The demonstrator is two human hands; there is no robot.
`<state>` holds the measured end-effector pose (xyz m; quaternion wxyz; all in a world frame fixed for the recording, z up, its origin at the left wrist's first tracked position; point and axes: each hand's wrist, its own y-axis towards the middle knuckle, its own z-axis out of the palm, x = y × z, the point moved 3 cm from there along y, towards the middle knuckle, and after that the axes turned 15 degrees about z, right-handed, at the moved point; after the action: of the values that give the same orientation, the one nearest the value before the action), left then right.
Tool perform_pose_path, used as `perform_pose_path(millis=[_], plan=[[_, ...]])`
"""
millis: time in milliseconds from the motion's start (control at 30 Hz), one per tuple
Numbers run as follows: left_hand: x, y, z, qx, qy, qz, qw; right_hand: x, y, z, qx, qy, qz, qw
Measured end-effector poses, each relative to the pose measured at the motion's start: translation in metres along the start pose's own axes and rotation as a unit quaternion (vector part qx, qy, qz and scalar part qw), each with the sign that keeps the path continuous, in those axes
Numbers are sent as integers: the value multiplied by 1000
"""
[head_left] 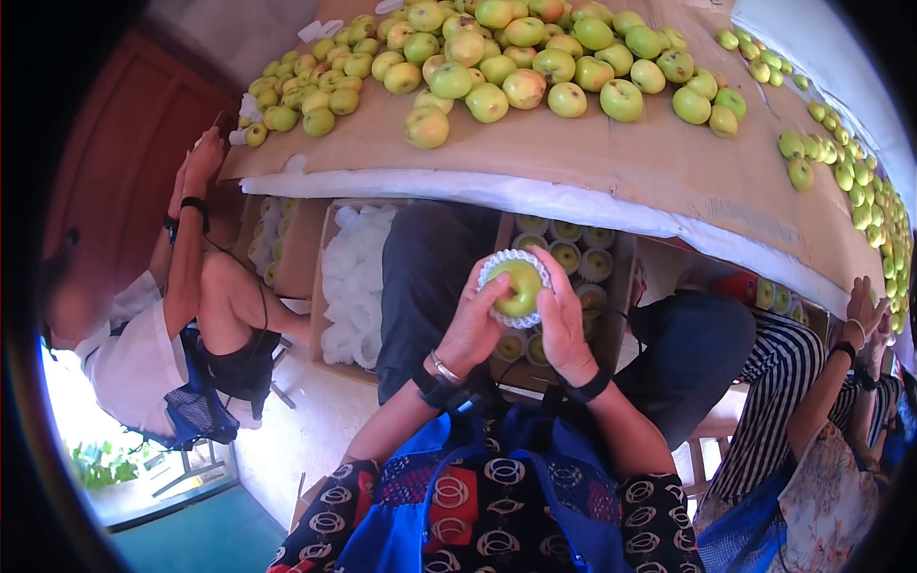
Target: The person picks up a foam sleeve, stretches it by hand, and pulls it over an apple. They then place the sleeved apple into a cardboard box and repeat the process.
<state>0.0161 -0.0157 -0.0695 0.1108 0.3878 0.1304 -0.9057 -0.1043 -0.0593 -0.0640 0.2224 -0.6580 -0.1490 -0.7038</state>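
Note:
A green apple [519, 289] sits in a white foam net [499, 260], held between both hands in front of my lap. My left hand [478, 315] wraps its left side, the thumb resting on the apple. On the other side my right hand [565, 320] grips the net and fruit. Below and behind the hands is a cardboard box [619, 329] with netted apples in rows. Left of my knee stands a box of loose white foam nets [353, 277].
Many apples [525, 86] lie on a cardboard-covered table [382, 143] with a white front edge. A person [143, 353] sits at the left, another [826, 420] at the right, hand near the apples. A box of netted apples [272, 234] is beneath the table's left end.

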Motion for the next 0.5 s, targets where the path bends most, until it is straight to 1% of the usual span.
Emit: perform_pose_path(millis=[33,67,100,133,167,200,267,400,467,500], plan=[[4,-1,0,4,-21,-7,1000,0,-1,6,-35,40,-2,999],[7,-1,-1,8,-41,-14,999,-1,-1,11,-35,41,-3,999],[8,0,-3,8,-42,-14,999,-1,-2,12,-60,65,-17,996],[10,1,-4,9,-61,-44,997,-1,-2,11,-85,89,-31,992],[12,1,-5,10,-80,-74,994,-1,-2,9,-83,88,-31,992],[12,1,-4,9,-80,-74,994,-1,-1,8,-85,78,-30,993],[13,-3,1,12,-93,-108,990,-2,1,7,-88,71,-28,993],[13,-5,11,19,-82,-75,994,-9,4,2,-98,94,-25,990],[11,-6,13,10,-21,-70,997,-9,6,-1,-106,109,-25,988],[11,-6,13,10,-22,-71,997,-6,6,-1,-109,101,-24,989]])
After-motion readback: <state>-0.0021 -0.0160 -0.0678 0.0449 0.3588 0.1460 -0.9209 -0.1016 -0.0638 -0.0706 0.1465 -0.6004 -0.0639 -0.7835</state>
